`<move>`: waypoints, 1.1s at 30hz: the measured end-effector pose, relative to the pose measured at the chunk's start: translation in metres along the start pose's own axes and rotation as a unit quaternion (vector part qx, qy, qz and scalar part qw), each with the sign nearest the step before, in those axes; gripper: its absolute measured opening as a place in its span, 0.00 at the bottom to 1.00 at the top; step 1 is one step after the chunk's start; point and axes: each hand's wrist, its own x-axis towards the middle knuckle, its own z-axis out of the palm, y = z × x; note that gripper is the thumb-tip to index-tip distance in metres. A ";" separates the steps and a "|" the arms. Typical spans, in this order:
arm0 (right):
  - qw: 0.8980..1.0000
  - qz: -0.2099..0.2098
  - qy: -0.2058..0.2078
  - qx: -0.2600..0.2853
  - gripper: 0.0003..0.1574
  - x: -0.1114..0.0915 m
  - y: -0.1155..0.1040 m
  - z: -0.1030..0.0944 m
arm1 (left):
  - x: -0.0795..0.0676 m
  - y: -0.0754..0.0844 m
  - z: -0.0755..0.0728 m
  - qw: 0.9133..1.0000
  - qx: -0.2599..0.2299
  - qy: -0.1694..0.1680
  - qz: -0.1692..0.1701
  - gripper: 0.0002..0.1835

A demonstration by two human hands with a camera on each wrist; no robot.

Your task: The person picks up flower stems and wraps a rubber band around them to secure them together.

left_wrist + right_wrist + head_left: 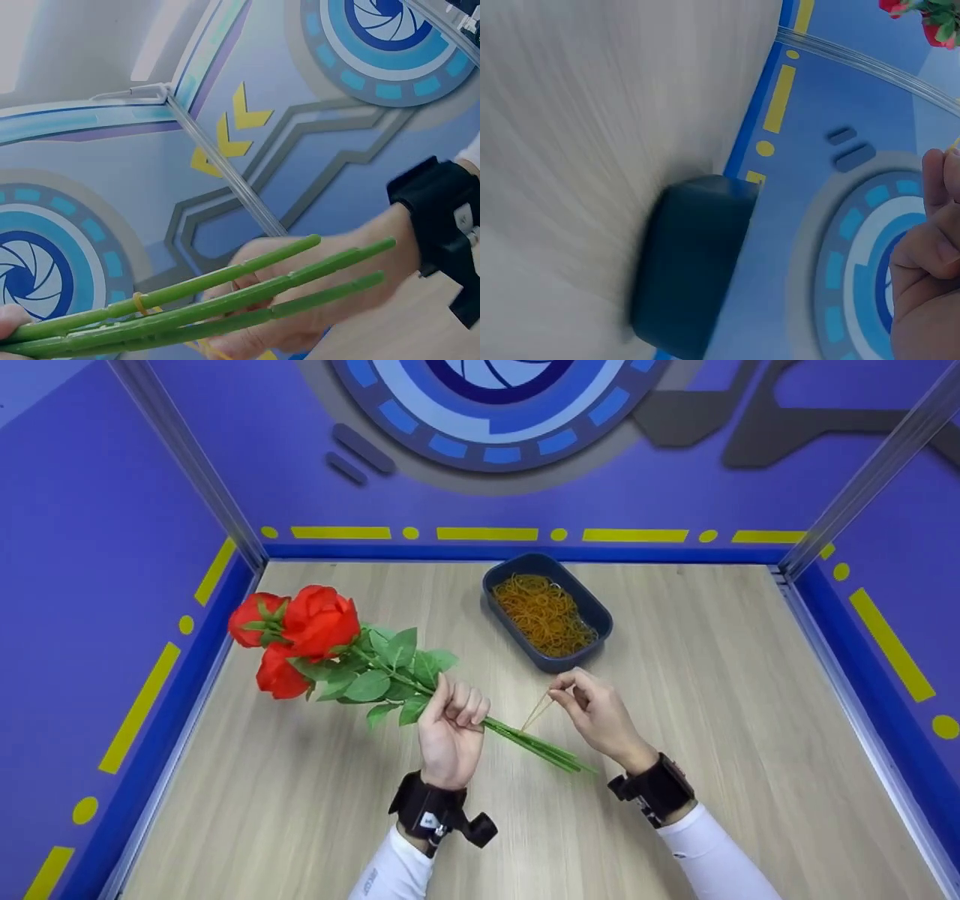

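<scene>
In the head view my left hand [454,731] grips a bunch of artificial red roses [321,622] by the stems, with the blooms to the left. Bare green stem ends [544,748] stick out to the right of that hand. My right hand [600,716] pinches a thin yellowish rubber band [535,712], drawn taut from the stems. The left wrist view shows the band looped round one stem [225,281], with the right hand [315,300] behind the stems. At the right edge of the right wrist view are the right hand's curled fingers [937,240].
A dark blue box [604,622] holding many rubber bands [544,615] stands behind the right hand on the wooden table [712,660]. Blue printed panels [262,450] wall the table at the back and both sides.
</scene>
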 end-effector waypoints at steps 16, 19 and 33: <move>0.989 0.098 0.011 0.107 0.07 -0.040 -0.010 0.051 | 0.008 -0.002 0.007 0.999 -0.004 0.019 0.034 0.24; 0.986 0.122 0.015 0.112 0.06 -0.046 -0.017 0.061 | 0.010 -0.002 0.006 0.999 -0.007 0.028 0.040 0.24; 0.967 0.190 0.034 0.164 0.02 -0.066 -0.046 0.089 | 0.021 -0.010 -0.007 0.996 0.032 0.069 0.050 0.25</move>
